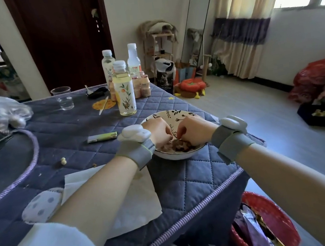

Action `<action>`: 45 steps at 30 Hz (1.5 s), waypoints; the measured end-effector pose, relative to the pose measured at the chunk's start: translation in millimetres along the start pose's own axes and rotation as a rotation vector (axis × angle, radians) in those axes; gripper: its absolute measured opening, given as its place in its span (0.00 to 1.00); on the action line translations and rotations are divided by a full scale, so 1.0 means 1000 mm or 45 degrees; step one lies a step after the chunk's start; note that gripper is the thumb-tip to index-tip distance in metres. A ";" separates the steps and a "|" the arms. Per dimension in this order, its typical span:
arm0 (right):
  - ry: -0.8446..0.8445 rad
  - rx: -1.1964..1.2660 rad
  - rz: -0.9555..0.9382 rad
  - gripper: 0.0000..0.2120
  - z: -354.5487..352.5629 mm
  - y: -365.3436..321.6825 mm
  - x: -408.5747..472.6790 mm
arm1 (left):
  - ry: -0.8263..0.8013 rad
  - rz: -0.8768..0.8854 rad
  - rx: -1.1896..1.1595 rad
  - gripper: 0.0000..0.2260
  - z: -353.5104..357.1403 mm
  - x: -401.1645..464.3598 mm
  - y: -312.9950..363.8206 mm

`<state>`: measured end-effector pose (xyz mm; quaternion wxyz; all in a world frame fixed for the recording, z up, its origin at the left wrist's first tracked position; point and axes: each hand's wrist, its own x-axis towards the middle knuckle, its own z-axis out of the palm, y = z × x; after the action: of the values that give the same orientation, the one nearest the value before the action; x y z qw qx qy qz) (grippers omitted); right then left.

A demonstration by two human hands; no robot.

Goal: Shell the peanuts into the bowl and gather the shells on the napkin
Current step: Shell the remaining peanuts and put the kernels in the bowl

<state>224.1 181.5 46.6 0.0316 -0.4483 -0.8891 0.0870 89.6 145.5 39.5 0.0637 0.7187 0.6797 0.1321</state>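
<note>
Pinching peanut [174, 136] over bowl [178, 155]: left hand [158, 131], right hand [193, 131].

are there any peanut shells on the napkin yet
No, the white napkin shows no shells where it is visible, and both hands, left hand and right hand, work over the bowl.

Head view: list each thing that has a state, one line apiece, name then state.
left hand: over the bowl, fingers curled, pinching something small
right hand: over the bowl, fingers curled at the same spot
bowl: upright, partly filled
napkin: spread flat, no shell pile visible, partly under the left forearm
front bottle: upright, capped, yellowish liquid inside
plastic cup: upright, looks empty
</note>
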 end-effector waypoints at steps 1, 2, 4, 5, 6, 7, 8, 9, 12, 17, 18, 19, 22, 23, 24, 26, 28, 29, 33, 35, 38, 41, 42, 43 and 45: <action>0.027 0.029 0.012 0.11 0.000 -0.001 0.000 | 0.038 0.001 0.003 0.09 -0.001 -0.001 0.000; 0.061 0.057 0.020 0.10 -0.001 -0.003 -0.001 | 0.081 0.001 0.000 0.09 -0.003 -0.003 -0.001; 0.132 0.096 0.025 0.09 -0.003 -0.007 -0.001 | 0.163 -0.003 -0.011 0.10 -0.008 -0.009 -0.004; 0.158 0.113 0.025 0.09 -0.004 -0.011 -0.002 | 0.195 -0.004 -0.017 0.10 -0.012 -0.013 -0.006; 0.179 0.131 0.019 0.10 -0.005 -0.015 -0.002 | 0.219 -0.005 -0.019 0.10 -0.016 -0.017 -0.010; 0.195 0.154 0.010 0.10 -0.006 -0.020 -0.003 | 0.236 -0.006 -0.021 0.10 -0.021 -0.022 -0.013; 0.211 0.176 -0.006 0.10 -0.007 -0.026 -0.003 | 0.251 -0.007 -0.021 0.10 -0.025 -0.027 -0.018; 0.225 0.192 -0.029 0.10 -0.008 -0.034 -0.003 | 0.267 -0.013 -0.014 0.10 -0.030 -0.034 -0.024; 0.258 0.214 -0.117 0.10 -0.010 -0.062 -0.001 | 0.273 -0.057 0.009 0.10 -0.047 -0.057 -0.047; 0.289 0.280 -0.286 0.10 0.000 -0.116 0.011 | 0.290 -0.216 -0.033 0.08 -0.069 -0.102 -0.094; 0.281 0.281 -0.312 0.09 0.003 -0.127 0.015 | 0.305 -0.258 -0.041 0.08 -0.071 -0.111 -0.105; 0.270 0.281 -0.342 0.09 0.007 -0.138 0.019 | 0.319 -0.301 -0.056 0.08 -0.072 -0.120 -0.115; 0.210 0.277 -0.428 0.10 0.023 -0.166 0.031 | 0.322 -0.425 -0.111 0.07 -0.069 -0.144 -0.143; 0.192 0.261 -0.440 0.09 0.029 -0.174 0.036 | 0.313 -0.463 -0.128 0.07 -0.065 -0.150 -0.151; 0.176 0.244 -0.446 0.09 0.036 -0.180 0.040 | 0.314 -0.499 -0.143 0.07 -0.061 -0.156 -0.159; 0.142 0.240 -0.440 0.09 0.048 -0.191 0.050 | 0.341 -0.564 -0.159 0.07 -0.051 -0.166 -0.172; 0.129 0.246 -0.422 0.11 0.057 -0.196 0.059 | 0.354 -0.602 -0.149 0.08 -0.040 -0.173 -0.181; 0.125 0.233 -0.415 0.12 0.061 -0.199 0.062 | 0.357 -0.606 -0.155 0.09 -0.035 -0.176 -0.185; 0.092 0.183 -0.408 0.14 0.072 -0.213 0.075 | 0.426 -0.597 -0.183 0.19 -0.020 -0.182 -0.195; 0.089 0.186 -0.411 0.14 0.073 -0.219 0.079 | 0.435 -0.615 -0.170 0.16 -0.018 -0.182 -0.195; 0.026 0.213 -0.478 0.16 0.078 -0.229 0.087 | 0.479 -0.626 -0.179 0.10 -0.014 -0.179 -0.200; -0.056 0.140 -0.532 0.18 0.082 -0.234 0.092 | 0.487 -0.632 -0.193 0.10 -0.011 -0.177 -0.205; -0.051 0.118 -0.534 0.18 0.082 -0.234 0.092 | 0.488 -0.637 -0.194 0.10 -0.011 -0.176 -0.204; -0.040 0.103 -0.531 0.16 0.082 -0.234 0.093 | 0.490 -0.645 -0.194 0.10 -0.010 -0.176 -0.205; -0.018 0.104 -0.520 0.11 0.083 -0.233 0.093 | 0.499 -0.646 -0.194 0.10 -0.010 -0.175 -0.205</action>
<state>-27.2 109.6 6.1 0.0604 -0.2564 -0.9574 0.1180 -117.7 -15.8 -25.0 0.0159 0.4806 0.8245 0.2982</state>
